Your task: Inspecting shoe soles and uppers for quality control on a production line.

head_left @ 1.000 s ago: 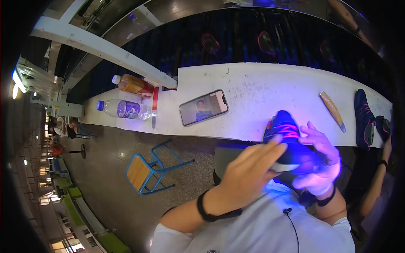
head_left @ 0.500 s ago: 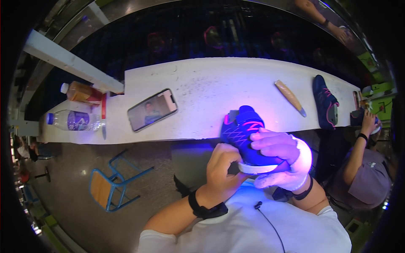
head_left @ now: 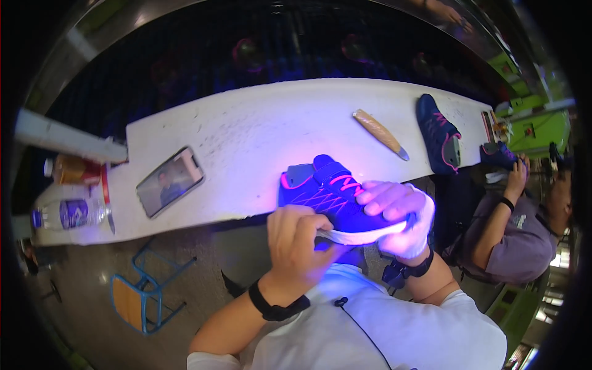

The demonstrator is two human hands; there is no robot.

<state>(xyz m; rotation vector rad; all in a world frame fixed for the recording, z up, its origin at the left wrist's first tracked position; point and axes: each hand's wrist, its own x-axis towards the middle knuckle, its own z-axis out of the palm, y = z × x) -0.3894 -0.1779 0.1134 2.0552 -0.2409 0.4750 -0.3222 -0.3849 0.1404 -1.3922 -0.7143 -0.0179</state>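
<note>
A dark blue sneaker [head_left: 322,200] with pink laces and a white sole is held at the near edge of the table under violet light. My right hand [head_left: 401,213], in a whitish glove with bare-looking fingers, grips its toe end, fingers over the upper. Bare and curled, my left hand [head_left: 295,246] presses thumb and fingers against the white sole's near edge around the middle of the shoe. A grey insert shows in the shoe's opening. Whether the left fingers pinch anything besides the sole is hidden.
On the white table [head_left: 259,135] lie a phone [head_left: 171,182], a tan-handled knife [head_left: 379,134] and another dark sneaker [head_left: 438,132]. Bottles [head_left: 74,213] stand at the left end. A co-worker [head_left: 512,231] handles a shoe at right. A blue-framed chair [head_left: 148,287] is at lower left.
The view has swung, so table items appear shifted left. The sneaker has turned, now lying more sideways with more of its side and sole edge showing; both hands keep hold of it.
</note>
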